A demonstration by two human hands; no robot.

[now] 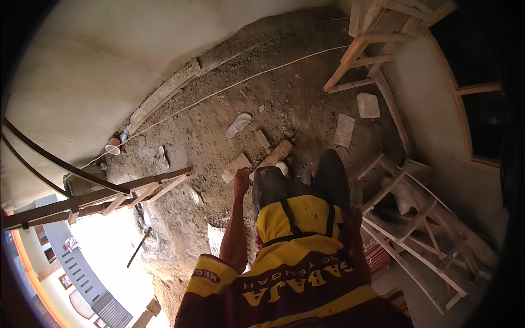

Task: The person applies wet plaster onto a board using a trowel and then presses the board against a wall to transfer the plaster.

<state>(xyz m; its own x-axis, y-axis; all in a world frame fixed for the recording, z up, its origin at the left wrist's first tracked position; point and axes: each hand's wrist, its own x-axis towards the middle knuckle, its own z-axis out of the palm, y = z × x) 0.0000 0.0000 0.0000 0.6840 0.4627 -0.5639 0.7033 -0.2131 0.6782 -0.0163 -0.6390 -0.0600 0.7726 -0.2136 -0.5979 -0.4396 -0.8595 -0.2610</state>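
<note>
My left hand [241, 177] hangs beside my left knee [268, 183], over broken bricks [278, 156] and a pale slab [232, 167] on the dirt; its fingers look curled, and anything in them is too small to make out. My right hand [353, 213] is at my right side, mostly hidden by my body, so its fingers are unclear. I wear a yellow and maroon top [295, 284] and dark trousers. A white sandal [239, 124] lies beyond my left hand on the ground.
Wooden trestles [415, 205] stand at right, another frame [361, 57] at upper right. A plank rack [98, 199] spans the left near the bright opening. A cable [246, 78] crosses the dirt floor [208, 126] along the wall. A bucket [113, 146] and a block [368, 105] lie farther off.
</note>
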